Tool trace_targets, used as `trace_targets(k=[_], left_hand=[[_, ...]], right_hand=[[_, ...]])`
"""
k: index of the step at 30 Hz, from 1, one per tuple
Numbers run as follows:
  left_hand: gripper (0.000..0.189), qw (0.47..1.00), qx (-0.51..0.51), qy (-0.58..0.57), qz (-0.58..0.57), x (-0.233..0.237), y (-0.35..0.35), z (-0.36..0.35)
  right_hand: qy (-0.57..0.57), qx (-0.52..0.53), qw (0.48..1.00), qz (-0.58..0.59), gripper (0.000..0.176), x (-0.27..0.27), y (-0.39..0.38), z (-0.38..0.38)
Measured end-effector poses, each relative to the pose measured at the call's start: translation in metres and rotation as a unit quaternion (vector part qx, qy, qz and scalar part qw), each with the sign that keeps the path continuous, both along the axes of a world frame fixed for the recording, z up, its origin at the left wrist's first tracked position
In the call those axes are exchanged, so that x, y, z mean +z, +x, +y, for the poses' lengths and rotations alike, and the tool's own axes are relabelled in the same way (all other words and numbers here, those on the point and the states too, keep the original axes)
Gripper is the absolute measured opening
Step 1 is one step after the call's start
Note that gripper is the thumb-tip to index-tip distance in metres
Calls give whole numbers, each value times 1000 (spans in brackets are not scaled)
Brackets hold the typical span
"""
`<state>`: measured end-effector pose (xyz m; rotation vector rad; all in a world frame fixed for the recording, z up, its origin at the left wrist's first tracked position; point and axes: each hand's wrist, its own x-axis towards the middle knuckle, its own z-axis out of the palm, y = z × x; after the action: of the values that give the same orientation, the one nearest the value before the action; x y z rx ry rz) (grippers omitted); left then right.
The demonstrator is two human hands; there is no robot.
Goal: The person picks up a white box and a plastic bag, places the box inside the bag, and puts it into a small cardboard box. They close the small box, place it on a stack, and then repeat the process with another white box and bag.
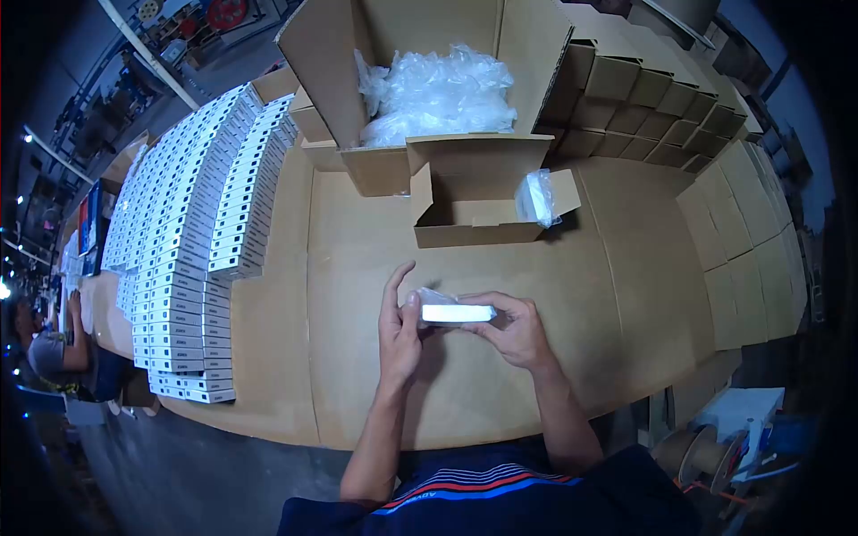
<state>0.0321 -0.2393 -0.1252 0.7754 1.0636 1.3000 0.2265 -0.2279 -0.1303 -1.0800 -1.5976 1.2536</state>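
Observation:
A small white box (458,314), with clear plastic film around it, is held level above the cardboard-covered table in the head view. My left hand (400,335) pinches its left end, thumb against the box and index finger raised away. Around its right end are the thumb and fingers of my right hand (514,329). Beyond the hands stands an open brown carton (478,236); one plastic-wrapped white item (536,198) sits upright at its right end.
Behind is a big open box (317,76) full of clear plastic bags (438,94). Stacked white boxes (183,259) line the left side. Brown cartons (751,241) are piled at right and back right. A person (63,353) is at far left.

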Motion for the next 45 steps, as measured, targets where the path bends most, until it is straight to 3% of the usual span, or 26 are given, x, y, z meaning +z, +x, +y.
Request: trace_targets(k=[3,5,6,9,13,16,20,22,25,27,31,37,39,43,45], left_hand=[[42,993,-57,85,66,8,-3,-4],[44,966,-112,149,176,8,-10,-6],[38,972,-131,117,156,2,-14,-5],[30,976,-145,96,131,-2,-16,-4],[25,970,-147,79,177,3,-17,1],[23,968,-152,89,180,-1,-19,5],[39,962,-173,92,189,-8,-17,11],[52,962,-135,121,203,-2,-10,12],[70,855,-89,220,461,9,-15,28],[78,857,-90,174,477,11,-12,33],[82,864,-86,148,473,6,-4,48],[80,871,-68,142,466,-2,-1,54],[78,847,-52,169,502,-5,-1,56],[75,792,-17,207,574,-10,0,59],[77,775,-27,167,609,-7,2,58]], right_hand=[[-28,-17,999,6,29,3,0,2],[53,-17,998,-6,31,0,1,7],[91,-16,996,-13,33,-1,2,7],[61,-8,998,11,32,6,4,6],[198,-13,972,-127,28,30,8,12],[255,75,939,-219,24,42,18,19],[292,137,889,-326,20,64,28,27],[273,101,907,-305,21,70,37,32],[293,-32,919,-261,21,87,47,45],[258,-159,924,-232,21,98,47,49],[325,-308,867,-218,24,66,39,74],[303,-317,863,-250,21,35,36,90],[275,-321,870,-254,20,33,35,95],[279,-313,830,-369,19,20,40,110],[268,-326,809,-410,17,13,34,112]])
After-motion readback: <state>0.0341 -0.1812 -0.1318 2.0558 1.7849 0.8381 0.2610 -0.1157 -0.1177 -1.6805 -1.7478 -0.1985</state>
